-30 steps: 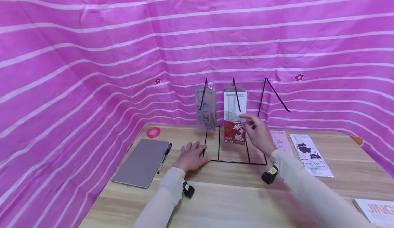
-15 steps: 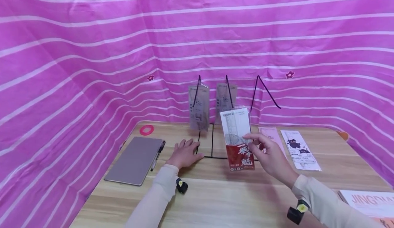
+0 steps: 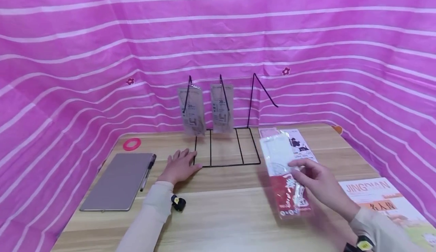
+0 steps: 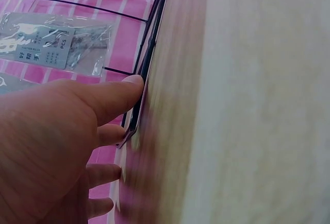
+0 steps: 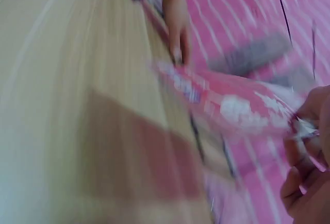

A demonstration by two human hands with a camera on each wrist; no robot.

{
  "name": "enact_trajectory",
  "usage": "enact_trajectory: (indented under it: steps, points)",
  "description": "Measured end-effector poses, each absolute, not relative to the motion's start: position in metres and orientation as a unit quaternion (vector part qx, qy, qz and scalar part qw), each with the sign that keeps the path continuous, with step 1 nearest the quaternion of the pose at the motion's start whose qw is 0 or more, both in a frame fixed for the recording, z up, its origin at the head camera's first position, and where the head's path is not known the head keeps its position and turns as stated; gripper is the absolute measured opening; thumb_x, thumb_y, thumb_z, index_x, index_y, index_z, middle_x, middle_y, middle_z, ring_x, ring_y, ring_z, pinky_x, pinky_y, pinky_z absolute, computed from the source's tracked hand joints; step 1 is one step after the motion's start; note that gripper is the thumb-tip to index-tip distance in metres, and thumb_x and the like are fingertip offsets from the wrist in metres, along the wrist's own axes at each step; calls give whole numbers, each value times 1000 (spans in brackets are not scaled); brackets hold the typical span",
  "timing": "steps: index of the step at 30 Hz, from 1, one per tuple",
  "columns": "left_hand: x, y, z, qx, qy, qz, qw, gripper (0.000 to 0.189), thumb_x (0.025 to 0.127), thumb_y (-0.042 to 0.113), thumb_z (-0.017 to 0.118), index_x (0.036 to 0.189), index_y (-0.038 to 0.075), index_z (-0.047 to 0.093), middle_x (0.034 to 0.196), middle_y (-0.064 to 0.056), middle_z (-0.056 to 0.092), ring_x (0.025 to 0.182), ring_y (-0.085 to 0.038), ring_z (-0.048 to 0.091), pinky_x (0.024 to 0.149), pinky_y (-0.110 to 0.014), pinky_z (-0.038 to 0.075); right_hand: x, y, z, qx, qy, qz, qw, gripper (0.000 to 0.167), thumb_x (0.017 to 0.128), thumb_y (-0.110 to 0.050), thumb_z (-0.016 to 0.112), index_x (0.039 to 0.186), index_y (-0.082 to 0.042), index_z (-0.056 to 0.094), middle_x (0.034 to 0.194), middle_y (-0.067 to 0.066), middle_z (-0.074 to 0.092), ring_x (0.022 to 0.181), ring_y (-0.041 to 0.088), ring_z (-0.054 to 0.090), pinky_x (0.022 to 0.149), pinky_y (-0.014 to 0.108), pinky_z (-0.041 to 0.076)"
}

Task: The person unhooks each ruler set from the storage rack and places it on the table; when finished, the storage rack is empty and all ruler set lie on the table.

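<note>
My right hand (image 3: pixel 321 185) pinches a red and white ruler packet (image 3: pixel 284 176) in clear plastic by its right edge, tilted above the table. In the right wrist view, the packet (image 5: pixel 232 100) is blurred and the fingers crumple its edge. My left hand (image 3: pixel 178 167) lies spread at the front left corner of the black wire rack (image 3: pixel 235 164). In the left wrist view, the thumb of the left hand (image 4: pixel 56 131) touches the rack's bar. Two grey ruler packets, a left one (image 3: pixel 192 119) and a middle one (image 3: pixel 223 119), hang from the rack's hooks. Its right hook (image 3: pixel 265 89) holds nothing.
A grey notebook (image 3: pixel 117 182), a black pen (image 3: pixel 148 172) and a pink ring (image 3: pixel 131 144) lie at the left. Behind the held packet lie a pink packet (image 3: pixel 267 132) and a white cat-print packet (image 3: pixel 301 146). A magazine (image 3: pixel 385 203) lies at the right. Pink striped cloth (image 3: pixel 204 28) surrounds the table.
My right hand has drawn the red and white packet off the middle hook and carried it right and toward me. The left hand stays by the rack. The head view has turned right.
</note>
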State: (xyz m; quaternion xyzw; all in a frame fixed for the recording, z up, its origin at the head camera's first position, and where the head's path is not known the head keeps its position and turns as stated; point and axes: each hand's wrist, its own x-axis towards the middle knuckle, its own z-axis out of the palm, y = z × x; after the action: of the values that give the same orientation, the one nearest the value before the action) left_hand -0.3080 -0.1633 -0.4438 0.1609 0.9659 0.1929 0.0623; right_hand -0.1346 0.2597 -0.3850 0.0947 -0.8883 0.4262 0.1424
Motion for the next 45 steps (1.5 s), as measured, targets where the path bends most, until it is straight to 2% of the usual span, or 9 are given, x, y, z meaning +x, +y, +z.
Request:
enact_trajectory:
  steps: [4,9,15,22,27,32,36,39,45]
  points:
    - [-308,-170,-439,162,966,191,63,70,105,54,55,163,18,40,173,-21,24,159,-54,13,126,-77,3,-119,297,-400,45,-905,409,113,24,103,-21,69,126,-14,71,83,-2,71,72,9,64,58,28,55]
    - [-306,-172,-437,155,967,189,63,70,106,54,55,163,17,40,173,-21,25,159,-55,13,126,-77,3,-107,327,-405,-14,-934,354,40,29,105,-30,66,128,-14,70,84,0,65,73,8,57,60,26,49]
    - [-306,-176,-441,149,968,193,65,70,105,54,55,163,18,40,174,-21,24,159,-54,12,125,-78,2,-107,343,-411,-5,-958,284,-24,25,104,-25,67,123,-11,73,92,-3,68,75,2,53,66,22,45]
    - [-307,-174,-443,152,966,199,66,71,105,55,56,163,18,40,174,-21,23,160,-54,12,125,-77,2,-108,345,-422,37,-981,189,23,20,95,-19,77,114,-14,73,85,-6,64,72,2,54,66,28,50]
    - [-308,-169,-442,156,967,193,64,71,105,55,55,164,18,39,174,-21,23,160,-54,12,126,-77,2,-109,341,-419,8,-990,138,39,30,92,-29,79,116,-13,72,96,2,59,78,13,55,66,34,49]
    - [-309,-163,-441,160,966,193,64,70,105,55,55,163,19,40,174,-20,25,160,-53,13,126,-77,3,-116,322,-411,53,-965,224,129,28,97,-24,76,123,-14,70,111,7,64,86,6,55,64,25,49]
    - [-310,-161,-441,162,965,195,67,71,105,56,55,164,20,40,174,-19,24,160,-52,13,126,-76,2,-138,294,-401,129,-926,289,206,39,95,-11,78,132,-16,67,125,7,66,100,-4,58,74,20,55]
    - [-309,-161,-441,159,965,197,65,71,104,56,55,164,21,40,174,-18,24,160,-51,13,127,-75,2,-164,271,-395,180,-900,327,226,43,94,-4,76,136,-11,65,134,7,64,109,-8,57,82,19,56]
    - [-307,-165,-442,152,966,200,62,70,104,56,56,163,21,41,174,-17,25,161,-50,13,128,-73,2,-228,230,-391,242,-873,364,214,45,97,-3,73,140,-4,61,139,13,62,116,4,60,87,31,60]
